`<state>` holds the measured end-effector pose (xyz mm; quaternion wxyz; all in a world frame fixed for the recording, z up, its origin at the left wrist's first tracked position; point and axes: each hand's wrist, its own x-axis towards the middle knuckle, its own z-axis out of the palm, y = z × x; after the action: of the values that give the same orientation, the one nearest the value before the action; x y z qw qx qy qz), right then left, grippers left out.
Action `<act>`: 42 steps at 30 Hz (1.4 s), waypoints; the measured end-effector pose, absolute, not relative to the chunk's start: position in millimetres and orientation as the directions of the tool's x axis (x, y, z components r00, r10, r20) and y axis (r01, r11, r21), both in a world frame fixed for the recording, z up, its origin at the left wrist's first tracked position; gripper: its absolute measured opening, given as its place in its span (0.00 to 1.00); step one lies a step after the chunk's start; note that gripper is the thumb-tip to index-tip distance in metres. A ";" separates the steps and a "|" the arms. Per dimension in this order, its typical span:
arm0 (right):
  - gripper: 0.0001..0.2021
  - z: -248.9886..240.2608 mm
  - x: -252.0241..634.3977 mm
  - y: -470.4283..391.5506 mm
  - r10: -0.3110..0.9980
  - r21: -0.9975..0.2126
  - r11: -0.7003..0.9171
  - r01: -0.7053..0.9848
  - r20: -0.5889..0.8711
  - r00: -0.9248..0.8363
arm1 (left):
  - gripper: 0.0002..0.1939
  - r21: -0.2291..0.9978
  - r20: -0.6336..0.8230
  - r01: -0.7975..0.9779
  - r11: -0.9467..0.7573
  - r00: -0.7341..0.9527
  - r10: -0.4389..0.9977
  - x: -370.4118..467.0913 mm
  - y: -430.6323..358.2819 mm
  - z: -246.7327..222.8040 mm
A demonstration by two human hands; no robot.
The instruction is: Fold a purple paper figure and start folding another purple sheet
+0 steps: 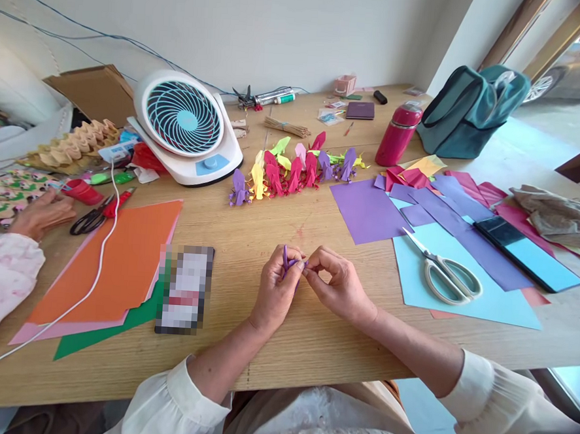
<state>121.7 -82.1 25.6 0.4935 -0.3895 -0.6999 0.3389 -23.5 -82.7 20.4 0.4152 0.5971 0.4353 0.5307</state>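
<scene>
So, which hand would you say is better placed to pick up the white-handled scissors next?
Probably the right hand: the scissors lie on its side, farther from the left hand, though both pinch purple paper.

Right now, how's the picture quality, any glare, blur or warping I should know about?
Head view: the floor at upper right is washed pale by bright light; head view: a blocky mosaic covers the phone-shaped item; head view: wide-angle stretching shows toward the edges; head view: left hand and right hand look fairly sharp, but fingers partly hide the purple paper.
</scene>
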 end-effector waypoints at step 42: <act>0.20 13.8 124.6 -68.1 0.960 -0.987 -0.070 -0.146 -0.027 -0.277 | 0.11 0.971 -0.019 -0.234 0.041 0.092 0.996 -31.6 -68.8 18.5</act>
<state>124.6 -68.1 13.8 0.4506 -0.3978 -0.5119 0.6137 -31.6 -68.8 18.5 0.5853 0.4513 0.4216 0.5253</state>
